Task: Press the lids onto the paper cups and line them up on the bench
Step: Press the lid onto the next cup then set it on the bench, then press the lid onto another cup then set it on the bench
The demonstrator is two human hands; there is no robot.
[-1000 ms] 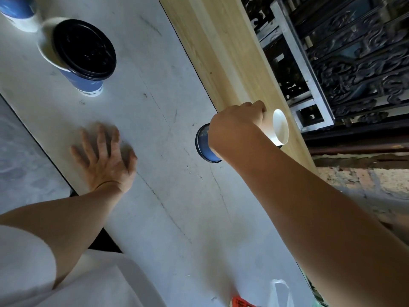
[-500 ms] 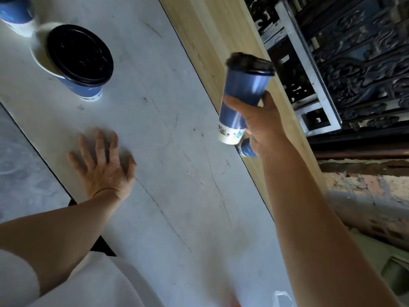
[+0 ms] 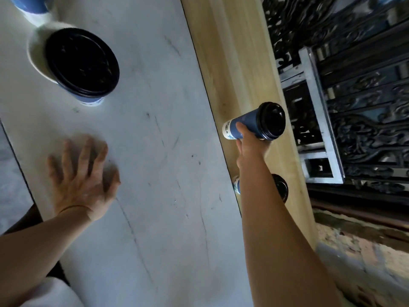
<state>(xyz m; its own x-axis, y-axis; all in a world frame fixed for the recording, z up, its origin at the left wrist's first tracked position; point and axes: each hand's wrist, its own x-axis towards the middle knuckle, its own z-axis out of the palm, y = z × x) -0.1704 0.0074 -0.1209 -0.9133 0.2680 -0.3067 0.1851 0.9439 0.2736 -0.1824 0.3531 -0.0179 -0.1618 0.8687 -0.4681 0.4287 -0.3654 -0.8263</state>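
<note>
The lidded cup (image 3: 247, 125) is over the wooden bench (image 3: 232, 52), its white base close to the bench's edge that meets the table. Its black lid (image 3: 272, 124) faces the bench's far edge by the ironwork (image 3: 354, 107). In the picture its long axis runs from base to lid across the bench's width. That matches the lean of the second lidded cup (image 3: 281, 188), which stands on the bench partly hidden behind the forearm, so I judge the held cup to be about upright with its lid on top. Whether its base touches the wood I cannot tell. The right hand (image 3: 250, 145) is wrapped around the lower part of the cup wall, leaving the lid free. This low hold probably suits setting the cup down just beside its neighbour to make the row. The left hand (image 3: 81, 180) holds nothing and lies flat with spread fingers on the grey table (image 3: 155, 107) near its near edge, seemingly bracing the reach. Further along the table stands a big lidded cup (image 3: 81, 63), with another blue cup (image 3: 31, 5) at the far corner, both likely waiting to go onto the bench.
</note>
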